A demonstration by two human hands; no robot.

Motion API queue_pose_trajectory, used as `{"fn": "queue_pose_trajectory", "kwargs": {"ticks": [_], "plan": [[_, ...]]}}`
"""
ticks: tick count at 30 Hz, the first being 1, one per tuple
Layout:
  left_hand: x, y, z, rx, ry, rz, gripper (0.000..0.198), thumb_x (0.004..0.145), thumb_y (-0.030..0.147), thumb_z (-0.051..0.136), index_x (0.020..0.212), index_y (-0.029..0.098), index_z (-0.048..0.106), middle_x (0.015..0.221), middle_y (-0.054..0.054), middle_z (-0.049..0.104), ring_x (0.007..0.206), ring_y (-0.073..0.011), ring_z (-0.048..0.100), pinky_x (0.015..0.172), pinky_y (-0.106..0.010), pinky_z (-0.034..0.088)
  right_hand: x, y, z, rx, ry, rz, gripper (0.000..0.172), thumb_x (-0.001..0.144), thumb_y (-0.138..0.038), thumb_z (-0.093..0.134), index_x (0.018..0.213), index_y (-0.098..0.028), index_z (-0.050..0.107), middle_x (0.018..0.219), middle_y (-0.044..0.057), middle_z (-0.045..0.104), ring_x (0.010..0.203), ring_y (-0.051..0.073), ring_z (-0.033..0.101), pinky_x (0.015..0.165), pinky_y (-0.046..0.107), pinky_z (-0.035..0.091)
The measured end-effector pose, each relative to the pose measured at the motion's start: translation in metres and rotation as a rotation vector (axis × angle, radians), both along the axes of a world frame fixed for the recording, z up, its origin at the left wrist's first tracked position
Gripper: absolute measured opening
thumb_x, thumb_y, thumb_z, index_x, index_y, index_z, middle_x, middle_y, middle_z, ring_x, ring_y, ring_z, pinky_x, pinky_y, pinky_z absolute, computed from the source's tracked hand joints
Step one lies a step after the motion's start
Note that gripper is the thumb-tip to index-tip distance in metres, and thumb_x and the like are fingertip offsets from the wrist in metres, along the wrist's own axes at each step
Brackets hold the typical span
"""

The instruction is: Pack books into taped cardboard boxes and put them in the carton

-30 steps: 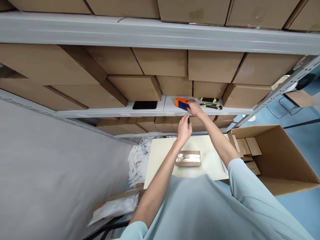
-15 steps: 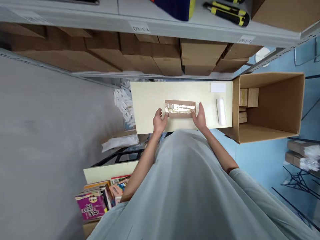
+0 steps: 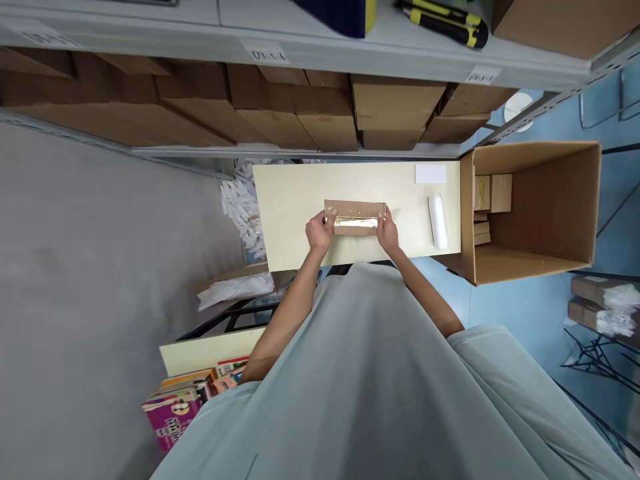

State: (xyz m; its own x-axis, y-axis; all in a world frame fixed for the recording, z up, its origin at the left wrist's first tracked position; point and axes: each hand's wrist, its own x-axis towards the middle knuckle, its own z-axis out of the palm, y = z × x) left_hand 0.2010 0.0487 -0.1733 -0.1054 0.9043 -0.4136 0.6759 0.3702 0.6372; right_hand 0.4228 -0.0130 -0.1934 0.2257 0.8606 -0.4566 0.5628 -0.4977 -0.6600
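Note:
A small brown cardboard box (image 3: 355, 212) with shiny clear tape along its top lies on the pale yellow table (image 3: 300, 200). My left hand (image 3: 319, 231) grips its left end with fingers curled around it. My right hand (image 3: 387, 230) grips its right end the same way. The box sits near the table's front edge, between both hands.
A white roll (image 3: 438, 221) and a white slip of paper (image 3: 431, 174) lie on the table's right side. A large open carton (image 3: 535, 207) holding small boxes stands to the right. Above, the shelf (image 3: 300, 47) holds yellow-black utility knives (image 3: 443, 17) and a tape dispenser (image 3: 340, 13). Books (image 3: 185, 400) lie lower left.
My right hand left the tape dispenser on the shelf and both hands came down to the table. They closed on the ends of the taped box. The view tilted downward.

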Motion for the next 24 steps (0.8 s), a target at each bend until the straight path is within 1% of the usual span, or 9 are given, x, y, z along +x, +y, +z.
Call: {"fn": "queue_pose_trajectory", "kwargs": {"ticks": [2, 4, 7, 10, 14, 16, 18, 21, 24], "plan": [[-0.012, 0.001, 0.002, 0.005, -0.05, -0.058, 0.049, 0.11, 0.057, 0.051, 0.099, 0.017, 0.078, 0.086, -0.008, 0.077, 0.085, -0.0226, 0.067, 0.08, -0.031, 0.048, 0.007, 0.0, 0.007, 0.001, 0.011, -0.028, 0.078, 0.118, -0.058, 0.019, 0.18, -0.011, 0.03, 0.163, 0.022, 0.064, 0.147, 0.035, 0.063, 0.12, 0.049, 0.054], [-0.02, 0.001, 0.005, -0.004, -0.102, -0.096, 0.048, 0.109, 0.054, 0.051, 0.107, 0.017, 0.08, 0.097, -0.01, 0.082, 0.091, -0.0242, 0.07, 0.083, -0.031, 0.05, 0.011, 0.0, 0.017, 0.011, -0.051, -0.005, 0.076, 0.117, -0.059, 0.027, 0.169, -0.008, 0.049, 0.159, 0.026, 0.065, 0.152, 0.036, 0.058, 0.126, 0.051, 0.049], [-0.031, -0.002, 0.01, -0.002, -0.119, -0.104, 0.044, 0.106, 0.051, 0.054, 0.111, 0.019, 0.082, 0.114, -0.014, 0.083, 0.103, -0.0282, 0.075, 0.093, -0.035, 0.056, 0.011, -0.004, 0.036, 0.014, -0.125, 0.032, 0.067, 0.116, -0.06, 0.035, 0.146, -0.013, 0.071, 0.135, 0.024, 0.074, 0.145, 0.037, 0.06, 0.126, 0.053, 0.048], [-0.046, -0.008, 0.016, 0.085, -0.15, -0.093, 0.043, 0.106, 0.049, 0.052, 0.111, 0.019, 0.082, 0.123, -0.016, 0.08, 0.111, -0.0288, 0.075, 0.101, -0.038, 0.06, 0.003, -0.011, 0.056, 0.077, -0.125, 0.057, 0.065, 0.115, -0.061, 0.04, 0.148, -0.014, 0.07, 0.127, 0.022, 0.073, 0.135, 0.036, 0.064, 0.119, 0.051, 0.055], [-0.069, -0.01, 0.018, 0.228, -0.284, -0.09, 0.041, 0.102, 0.037, 0.053, 0.131, 0.019, 0.076, 0.141, -0.015, 0.074, 0.125, -0.0279, 0.072, 0.107, -0.04, 0.062, -0.012, -0.009, 0.073, 0.202, -0.098, 0.052, 0.067, 0.112, -0.06, 0.045, 0.159, -0.015, 0.061, 0.145, 0.022, 0.063, 0.129, 0.032, 0.07, 0.113, 0.046, 0.061], [-0.079, -0.007, 0.014, 0.271, -0.299, -0.069, 0.045, 0.098, 0.029, 0.056, 0.138, 0.02, 0.074, 0.147, -0.015, 0.071, 0.131, -0.0283, 0.071, 0.112, -0.042, 0.061, -0.022, -0.003, 0.072, 0.221, -0.043, 0.072, 0.064, 0.11, -0.055, 0.05, 0.159, -0.016, 0.06, 0.149, 0.022, 0.062, 0.128, 0.03, 0.072, 0.109, 0.045, 0.064], [-0.087, -0.002, 0.007, 0.227, -0.246, -0.018, 0.046, 0.095, 0.024, 0.057, 0.138, 0.02, 0.074, 0.147, -0.015, 0.071, 0.129, -0.029, 0.072, 0.115, -0.044, 0.06, -0.034, 0.003, 0.067, 0.172, 0.021, 0.094, 0.059, 0.106, -0.048, 0.056, 0.155, -0.017, 0.063, 0.146, 0.021, 0.066, 0.122, 0.029, 0.076, 0.104, 0.045, 0.067], [-0.097, 0.004, -0.004, 0.098, -0.175, 0.048, 0.048, 0.091, 0.021, 0.059, 0.137, 0.018, 0.074, 0.14, -0.018, 0.072, 0.112, -0.0285, 0.079, 0.113, -0.045, 0.062, -0.058, 0.008, 0.058, 0.06, 0.072, 0.144, 0.049, 0.1, -0.037, 0.062, 0.146, -0.021, 0.069, 0.137, 0.014, 0.076, 0.106, 0.027, 0.082, 0.098, 0.043, 0.068], [-0.11, 0.007, -0.009, 0.07, -0.18, 0.042, 0.052, 0.088, 0.019, 0.06, 0.138, 0.017, 0.072, 0.136, -0.018, 0.074, 0.103, -0.0281, 0.081, 0.108, -0.044, 0.065, -0.082, 0.005, 0.054, 0.067, 0.055, 0.192, 0.043, 0.098, -0.031, 0.064, 0.14, -0.029, 0.072, 0.13, 0.004, 0.082, 0.096, 0.024, 0.085, 0.091, 0.039, 0.069]]}}
